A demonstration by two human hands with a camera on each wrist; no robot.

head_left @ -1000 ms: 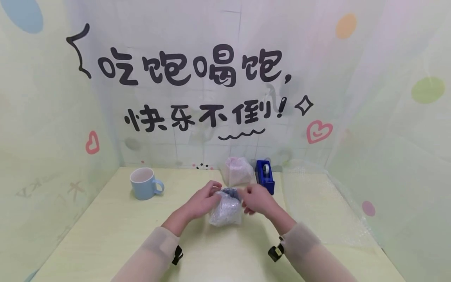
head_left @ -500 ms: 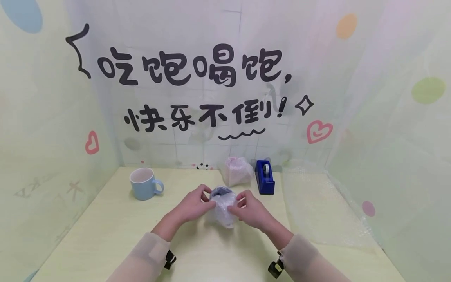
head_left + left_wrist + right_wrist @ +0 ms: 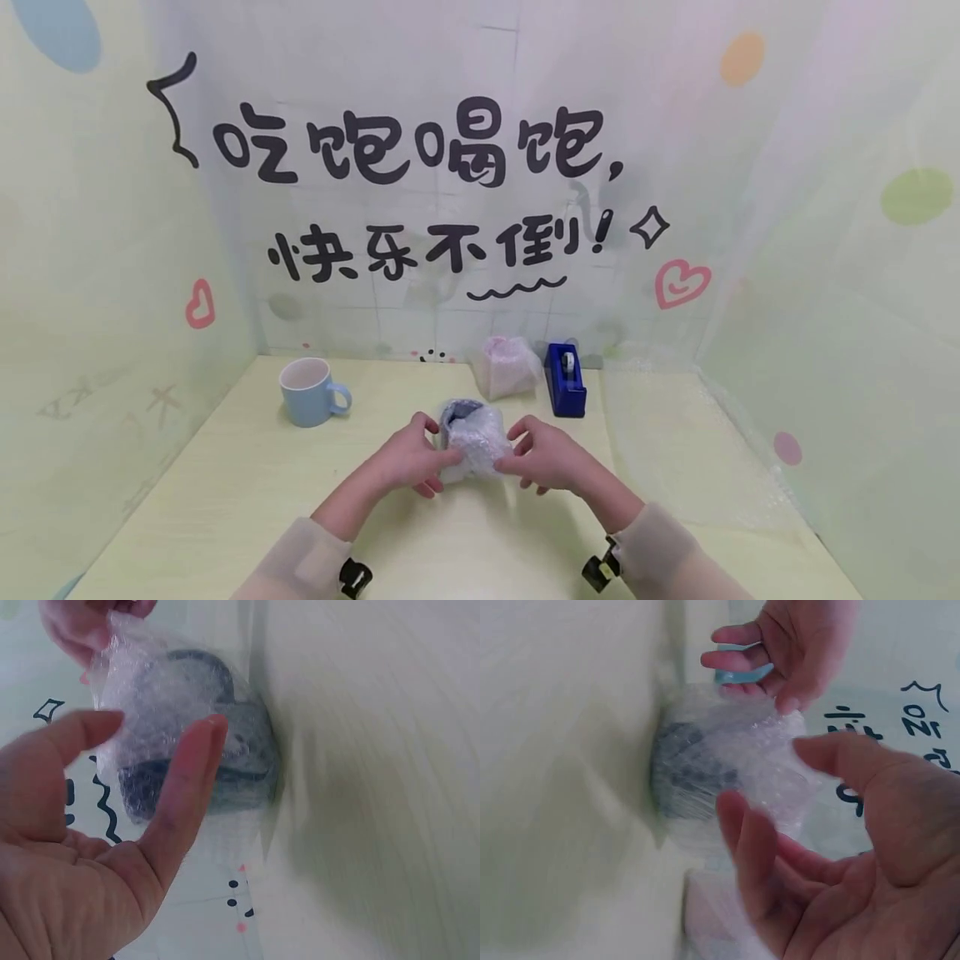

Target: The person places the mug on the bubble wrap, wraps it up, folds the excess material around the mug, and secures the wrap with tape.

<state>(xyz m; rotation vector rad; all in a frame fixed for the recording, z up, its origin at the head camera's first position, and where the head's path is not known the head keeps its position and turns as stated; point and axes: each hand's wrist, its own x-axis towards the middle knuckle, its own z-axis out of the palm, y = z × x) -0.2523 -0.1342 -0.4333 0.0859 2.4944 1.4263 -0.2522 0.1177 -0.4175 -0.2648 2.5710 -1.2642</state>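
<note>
A dark grey-blue cup wrapped in bubble wrap [image 3: 476,442] sits on the table between the two hands. Its dark round rim shows at the upper left of the bundle in the head view; loose wrap covers the rest. My left hand [image 3: 411,457] is at its left side, thumb against or very near the wrap, fingers apart. On the other side my right hand [image 3: 551,454] has its thumb tip at the wrap and its fingers loosely bent. Both wrist views show a gap between thumb and fingers, with the wrapped cup [image 3: 195,727] beyond them.
Behind the bundle stands a pinkish object in bubble wrap [image 3: 506,367], beside a blue tape dispenser [image 3: 564,379]. A light blue mug [image 3: 307,396] stands at the back left. A flat sheet of bubble wrap [image 3: 675,450] lies on the right. Printed curtains surround the table.
The wrapped cup has turned, so its dark rim now faces upper left. Both hands have moved from its top, where they handled the wrap, to its sides and loosened.
</note>
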